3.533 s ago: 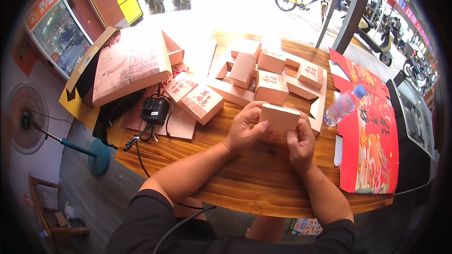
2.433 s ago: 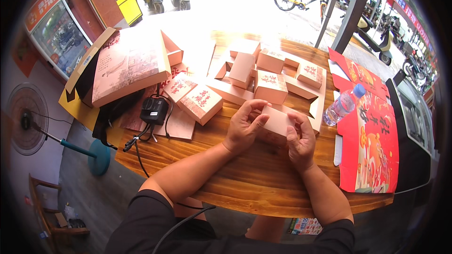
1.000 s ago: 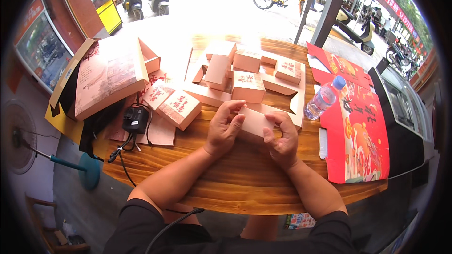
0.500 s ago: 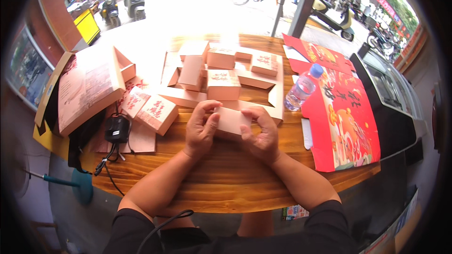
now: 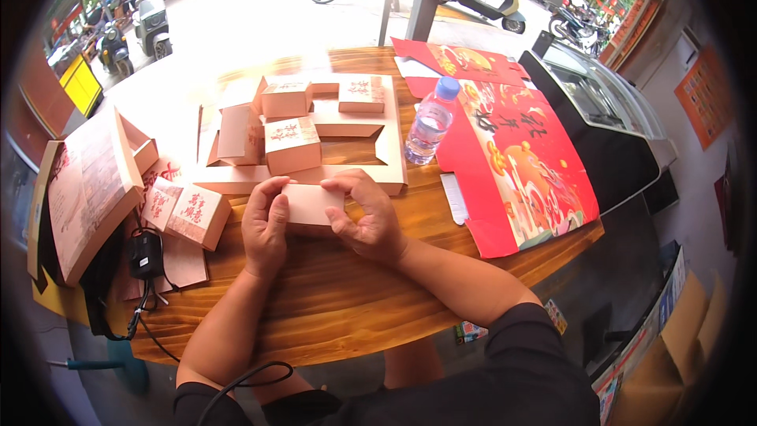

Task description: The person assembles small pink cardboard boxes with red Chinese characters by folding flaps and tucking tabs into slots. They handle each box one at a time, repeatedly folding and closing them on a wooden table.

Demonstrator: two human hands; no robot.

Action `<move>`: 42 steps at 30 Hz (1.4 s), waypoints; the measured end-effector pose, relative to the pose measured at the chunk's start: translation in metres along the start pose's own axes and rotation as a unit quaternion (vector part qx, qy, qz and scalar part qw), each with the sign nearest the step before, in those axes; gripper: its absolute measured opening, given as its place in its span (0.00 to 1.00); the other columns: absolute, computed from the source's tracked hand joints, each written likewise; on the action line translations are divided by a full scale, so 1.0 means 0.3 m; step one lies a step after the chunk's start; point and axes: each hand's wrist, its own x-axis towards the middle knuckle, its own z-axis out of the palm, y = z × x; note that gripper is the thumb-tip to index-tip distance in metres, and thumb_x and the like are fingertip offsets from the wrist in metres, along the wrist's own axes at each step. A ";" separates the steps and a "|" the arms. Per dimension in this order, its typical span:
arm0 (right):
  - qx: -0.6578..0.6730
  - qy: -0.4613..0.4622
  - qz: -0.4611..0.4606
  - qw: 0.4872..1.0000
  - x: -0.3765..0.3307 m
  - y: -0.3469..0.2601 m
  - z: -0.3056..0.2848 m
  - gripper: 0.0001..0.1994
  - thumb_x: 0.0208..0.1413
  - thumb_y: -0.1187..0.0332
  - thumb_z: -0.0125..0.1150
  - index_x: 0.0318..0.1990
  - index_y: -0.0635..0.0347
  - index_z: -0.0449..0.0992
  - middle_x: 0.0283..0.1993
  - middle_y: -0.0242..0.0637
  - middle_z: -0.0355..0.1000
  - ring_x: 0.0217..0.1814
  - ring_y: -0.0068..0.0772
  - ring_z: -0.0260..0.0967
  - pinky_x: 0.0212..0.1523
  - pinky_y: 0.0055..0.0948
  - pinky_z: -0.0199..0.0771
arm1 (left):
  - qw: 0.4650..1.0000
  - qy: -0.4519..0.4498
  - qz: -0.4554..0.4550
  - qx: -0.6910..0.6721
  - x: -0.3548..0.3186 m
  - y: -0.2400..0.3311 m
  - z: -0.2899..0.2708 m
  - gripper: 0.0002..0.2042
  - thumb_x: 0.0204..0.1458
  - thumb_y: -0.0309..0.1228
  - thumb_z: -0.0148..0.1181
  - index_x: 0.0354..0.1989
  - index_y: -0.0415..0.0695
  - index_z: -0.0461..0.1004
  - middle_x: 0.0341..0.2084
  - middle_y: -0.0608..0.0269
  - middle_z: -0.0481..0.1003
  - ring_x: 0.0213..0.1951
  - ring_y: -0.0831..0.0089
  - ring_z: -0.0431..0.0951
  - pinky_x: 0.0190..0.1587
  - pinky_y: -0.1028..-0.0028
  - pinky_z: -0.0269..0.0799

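Bare forearms, left hand [image 5: 266, 227] and right hand [image 5: 364, 221] without rings or gloves, black short sleeves, black cable [image 5: 236, 383] dangling.

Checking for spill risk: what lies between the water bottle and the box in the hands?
In the head view, only the flat cardboard tray's corner lies between water bottle and small box.

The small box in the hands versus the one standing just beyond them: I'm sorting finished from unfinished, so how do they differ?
The held box is gripped by the left hand and right hand; the standing box rests untouched on the table. The held box shows a plain face; the standing box shows red print on top. Both are small, pale tan card.
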 end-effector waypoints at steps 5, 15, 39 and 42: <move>-0.031 0.000 -0.034 0.999 0.007 0.000 -0.003 0.14 0.54 0.74 0.57 0.48 0.67 0.73 0.48 0.46 0.70 0.51 0.39 0.69 0.53 0.32 0.69 | 1.000 -0.004 0.008 0.026 0.004 0.000 -0.009 0.12 0.65 0.30 0.49 0.53 0.38 0.69 0.45 0.62 0.73 0.47 0.77 0.71 0.54 0.77 0.65; -0.006 -0.030 0.047 0.998 -0.008 -0.001 -0.004 0.13 0.56 0.73 0.56 0.47 0.67 0.72 0.46 0.45 0.71 0.49 0.39 0.71 0.53 0.32 0.70 | 0.996 -0.026 0.048 0.066 0.007 0.009 -0.014 0.14 0.65 0.35 0.50 0.53 0.38 0.70 0.48 0.60 0.73 0.50 0.73 0.71 0.57 0.74 0.63; 0.246 -0.128 0.144 0.950 -0.038 0.030 0.007 0.20 0.63 0.66 0.57 0.60 0.63 0.65 0.53 0.39 0.69 0.52 0.26 0.68 0.48 0.26 0.72 | 0.992 0.042 -0.036 -0.115 0.022 -0.033 -0.019 0.26 0.64 0.53 0.44 0.51 0.40 0.68 0.48 0.55 0.73 0.48 0.70 0.75 0.52 0.70 0.72; 0.226 -0.142 0.109 0.958 -0.036 0.048 0.012 0.21 0.60 0.69 0.61 0.60 0.62 0.66 0.54 0.38 0.68 0.52 0.25 0.68 0.47 0.25 0.74 | 0.991 0.020 -0.054 -0.125 0.016 -0.023 -0.026 0.23 0.65 0.51 0.44 0.49 0.40 0.68 0.45 0.58 0.73 0.46 0.71 0.76 0.50 0.68 0.75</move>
